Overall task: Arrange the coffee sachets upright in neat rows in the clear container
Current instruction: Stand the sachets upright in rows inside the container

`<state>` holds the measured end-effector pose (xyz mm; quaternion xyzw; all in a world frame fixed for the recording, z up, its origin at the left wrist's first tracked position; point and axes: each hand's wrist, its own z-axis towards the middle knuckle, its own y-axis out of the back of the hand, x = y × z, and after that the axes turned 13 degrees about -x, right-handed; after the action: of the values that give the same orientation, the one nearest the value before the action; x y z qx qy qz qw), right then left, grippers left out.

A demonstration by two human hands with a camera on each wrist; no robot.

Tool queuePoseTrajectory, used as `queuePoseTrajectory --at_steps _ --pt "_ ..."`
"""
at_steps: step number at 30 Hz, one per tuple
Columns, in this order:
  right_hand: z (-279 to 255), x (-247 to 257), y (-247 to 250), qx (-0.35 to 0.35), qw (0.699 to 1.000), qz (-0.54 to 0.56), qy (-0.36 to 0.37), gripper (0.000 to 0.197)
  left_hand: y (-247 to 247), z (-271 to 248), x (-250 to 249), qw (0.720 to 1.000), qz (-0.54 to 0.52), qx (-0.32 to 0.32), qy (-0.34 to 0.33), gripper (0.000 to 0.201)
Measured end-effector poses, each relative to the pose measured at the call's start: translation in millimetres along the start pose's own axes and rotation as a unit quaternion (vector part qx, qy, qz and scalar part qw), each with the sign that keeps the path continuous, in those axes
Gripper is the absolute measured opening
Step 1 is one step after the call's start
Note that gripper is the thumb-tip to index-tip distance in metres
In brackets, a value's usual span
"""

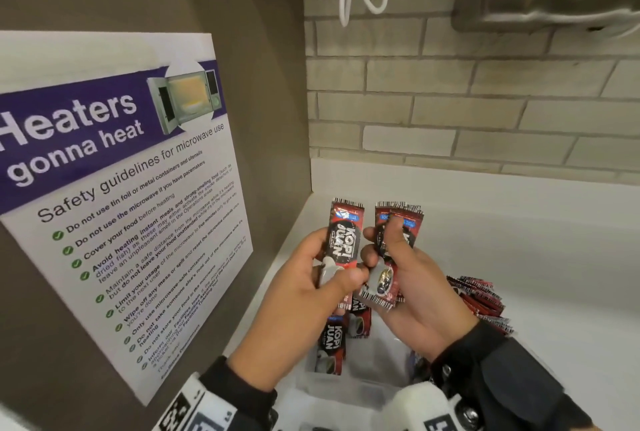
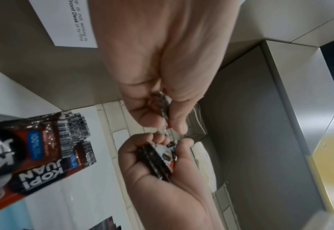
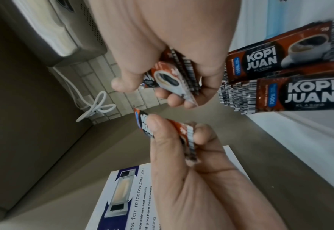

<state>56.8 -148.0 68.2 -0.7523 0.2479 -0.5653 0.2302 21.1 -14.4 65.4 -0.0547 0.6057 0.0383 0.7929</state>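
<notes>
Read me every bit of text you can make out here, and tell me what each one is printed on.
"Heaters gonna heat": poster heading.
"Safety guidelines for microwave use": poster subheading.
"Do not use tin foil or metal containers and utensils": poster, first bullet; the lowest lines are too small to read.
"KOPI JUAN": sachet in the left hand.
"KOPI JUAN KLASIKO" and "100%": loose sachets.
Sachets in the right hand: print mostly covered.

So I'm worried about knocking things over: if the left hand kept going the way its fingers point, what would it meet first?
Probably the right hand and its sachet bundle, close ahead of the left hand; depth is unclear.
</notes>
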Motion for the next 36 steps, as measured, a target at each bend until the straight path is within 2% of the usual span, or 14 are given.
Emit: queuePoseTrajectory --at_steps 2,5,7,9,13,17,21,23,25,27,29,31,34,36 --pt "1 0 1 0.011 1.000 -0.016 -0.003 0.051 -2 -2 0 1.000 0.002 -0.011 -0.007 0.038" --pt "1 -1 1 0.035 0.998 -0.052 -0.019 0.078 -3 -3 0 0.999 -0.019 -0.027 -0.013 0.051" --pt "-1 -3 -1 0.039 0.997 -0.060 -0.022 0.083 -5 -2 -1 0.998 -0.031 -0.049 -0.013 0.057" --pt "-1 -2 -1 0.034 0.998 -0.041 -0.030 0.088 -6 -2 -2 0.996 -0.044 -0.071 -0.014 0.053" --pt "-6 -4 -3 0.064 0.996 -0.052 -0.017 0.079 -13 -5 3 0.999 -0.009 -0.045 -0.023 0.033" --pt "-15 -11 -8 0.084 0.988 -0.131 0.021 0.058 -30 -9 16 0.983 0.137 -0.081 -0.086 0.042" --pt "-14 -11 -6 0.068 0.988 -0.131 0.040 0.036 -30 -11 20 0.971 0.195 -0.082 -0.109 0.050" --pt "-14 -7 -5 0.069 0.989 -0.122 0.049 0.035 -23 -9 17 0.981 0.163 -0.054 -0.095 0.054" --pt "-17 -1 -5 0.095 0.986 -0.127 0.058 0.033 -16 -7 12 0.997 0.058 -0.032 -0.046 0.064" --pt "-20 1 -6 0.112 0.976 -0.168 0.075 0.030 -7 -4 8 0.997 -0.072 0.021 0.022 0.080" --pt "-21 -3 -8 0.121 0.953 -0.255 0.110 0.047 -2 -3 2 0.984 -0.142 0.078 0.070 0.085" --pt "-21 -7 -11 0.118 0.897 -0.375 0.203 0.066 -1 -3 -3 0.981 -0.135 0.110 0.089 0.074" --pt "-23 3 -18 0.100 0.809 -0.509 0.277 0.051 -1 -5 -7 0.987 -0.096 0.101 0.077 0.048" --pt "-25 9 -18 0.103 0.799 -0.512 0.297 0.070 2 -2 -6 0.993 -0.067 0.078 0.060 0.043"
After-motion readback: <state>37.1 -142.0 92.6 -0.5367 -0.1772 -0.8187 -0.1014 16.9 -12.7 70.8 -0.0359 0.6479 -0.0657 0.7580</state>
